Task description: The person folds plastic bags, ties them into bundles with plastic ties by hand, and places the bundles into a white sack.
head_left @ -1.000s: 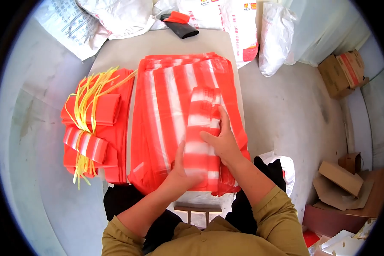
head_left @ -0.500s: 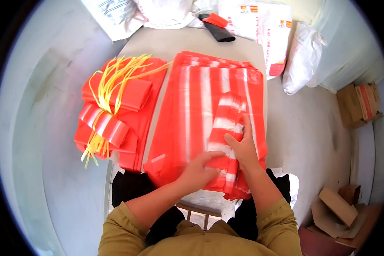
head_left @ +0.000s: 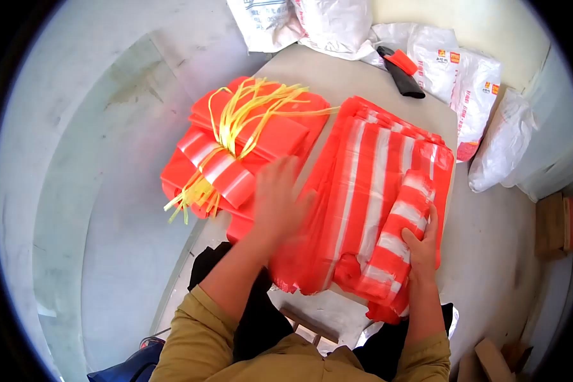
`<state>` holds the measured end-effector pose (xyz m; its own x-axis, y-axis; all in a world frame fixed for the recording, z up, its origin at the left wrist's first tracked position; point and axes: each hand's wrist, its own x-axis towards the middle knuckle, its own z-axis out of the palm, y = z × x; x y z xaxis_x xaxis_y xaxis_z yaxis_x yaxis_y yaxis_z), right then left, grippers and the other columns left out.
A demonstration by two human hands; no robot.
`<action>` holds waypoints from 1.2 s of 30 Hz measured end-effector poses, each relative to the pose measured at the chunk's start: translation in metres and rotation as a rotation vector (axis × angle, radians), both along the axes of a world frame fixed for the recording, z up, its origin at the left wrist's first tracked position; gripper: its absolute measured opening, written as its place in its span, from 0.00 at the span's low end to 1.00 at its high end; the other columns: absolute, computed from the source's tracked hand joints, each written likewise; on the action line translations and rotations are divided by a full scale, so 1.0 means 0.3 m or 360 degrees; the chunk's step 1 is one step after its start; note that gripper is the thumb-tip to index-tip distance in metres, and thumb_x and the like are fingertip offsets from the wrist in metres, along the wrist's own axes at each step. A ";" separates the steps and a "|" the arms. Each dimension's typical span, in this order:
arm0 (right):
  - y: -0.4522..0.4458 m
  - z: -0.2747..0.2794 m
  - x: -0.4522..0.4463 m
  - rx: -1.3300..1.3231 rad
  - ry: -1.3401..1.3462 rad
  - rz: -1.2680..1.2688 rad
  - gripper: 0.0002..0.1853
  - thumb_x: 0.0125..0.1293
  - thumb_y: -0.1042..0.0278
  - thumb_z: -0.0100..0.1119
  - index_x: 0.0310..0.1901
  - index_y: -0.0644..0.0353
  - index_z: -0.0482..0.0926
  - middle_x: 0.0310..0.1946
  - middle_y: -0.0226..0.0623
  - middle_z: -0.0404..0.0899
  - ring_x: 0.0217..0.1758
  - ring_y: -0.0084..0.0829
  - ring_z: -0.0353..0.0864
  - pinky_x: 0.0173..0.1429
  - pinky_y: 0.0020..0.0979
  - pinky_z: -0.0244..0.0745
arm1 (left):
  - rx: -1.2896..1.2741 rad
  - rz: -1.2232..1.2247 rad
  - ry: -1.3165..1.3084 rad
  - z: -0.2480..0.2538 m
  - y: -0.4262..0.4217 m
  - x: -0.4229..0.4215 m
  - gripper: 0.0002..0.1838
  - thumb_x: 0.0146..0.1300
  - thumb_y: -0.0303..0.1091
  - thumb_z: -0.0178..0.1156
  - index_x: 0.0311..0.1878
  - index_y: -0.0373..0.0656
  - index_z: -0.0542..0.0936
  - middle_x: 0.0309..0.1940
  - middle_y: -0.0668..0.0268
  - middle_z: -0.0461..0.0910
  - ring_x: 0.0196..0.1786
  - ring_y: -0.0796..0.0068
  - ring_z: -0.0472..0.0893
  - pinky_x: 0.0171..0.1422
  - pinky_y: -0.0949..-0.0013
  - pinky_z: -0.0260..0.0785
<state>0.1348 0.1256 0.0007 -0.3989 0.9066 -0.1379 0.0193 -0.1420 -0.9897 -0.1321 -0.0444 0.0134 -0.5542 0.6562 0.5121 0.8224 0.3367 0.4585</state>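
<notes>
On the right of the table lies a stack of red-and-white striped plastic bags point(head_left: 369, 184). A folded bundle of striped bags point(head_left: 393, 245) rests on its right part, and my right hand point(head_left: 423, 245) grips that bundle by its right edge. My left hand point(head_left: 279, 200), smeared by motion, is open with fingers apart. It is over the gap between the stack and the red plastic bags point(head_left: 280, 137) on the left. Yellow plastic strips point(head_left: 235, 121) lie across those bags, over a smaller folded striped bundle point(head_left: 216, 167).
White printed sacks point(head_left: 334, 25) line the table's far edge. A black-and-red rolled item point(head_left: 404, 76) lies near them on the beige table point(head_left: 312, 63). Cardboard boxes point(head_left: 554, 223) stand at the right, and a dark blue bag point(head_left: 127, 369) is at lower left.
My left hand has left the folded bundle and moved left toward the red bags. My right hand stays on the bundle. The view has turned, so everything appears farther right.
</notes>
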 end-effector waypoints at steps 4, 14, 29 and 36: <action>-0.011 0.032 -0.001 -0.0099 -0.0017 -0.0021 0.51 0.60 0.82 0.63 0.84 0.53 0.50 0.78 0.46 0.60 0.76 0.41 0.69 0.72 0.40 0.77 | -0.0180 0.0406 0.0152 -0.098 -0.067 -0.214 0.32 0.61 0.39 0.72 0.67 0.36 0.78 0.72 0.53 0.72 0.72 0.46 0.68 0.77 0.46 0.61; -0.004 0.029 0.000 -0.0040 -0.0033 -0.0034 0.50 0.60 0.78 0.67 0.83 0.52 0.53 0.76 0.47 0.64 0.72 0.41 0.74 0.67 0.41 0.82 | -0.0491 0.0542 -0.0022 -0.136 -0.048 -0.317 0.28 0.63 0.40 0.70 0.65 0.38 0.81 0.71 0.62 0.75 0.73 0.52 0.68 0.76 0.47 0.61; 0.032 0.061 0.037 -0.0082 0.0364 0.0063 0.56 0.58 0.81 0.68 0.85 0.55 0.46 0.78 0.44 0.62 0.74 0.39 0.72 0.72 0.39 0.77 | 0.0112 -0.0670 -0.1093 -0.078 0.126 0.002 0.07 0.64 0.27 0.68 0.44 0.39 0.86 0.40 0.63 0.87 0.47 0.65 0.85 0.53 0.64 0.77; 0.015 0.048 0.074 0.0091 0.0390 0.0601 0.67 0.53 0.76 0.77 0.86 0.53 0.37 0.81 0.44 0.58 0.80 0.37 0.64 0.79 0.40 0.66 | -0.0763 -0.1321 -0.2713 -0.014 0.153 0.203 0.14 0.78 0.37 0.59 0.60 0.42 0.80 0.42 0.71 0.83 0.37 0.82 0.76 0.40 0.73 0.71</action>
<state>0.1571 0.1300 0.0153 -0.7177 0.6947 0.0477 -0.1765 -0.1153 -0.9775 -0.0712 0.0015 0.0092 0.2729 0.8715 -0.4074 -0.3143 0.4810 0.8185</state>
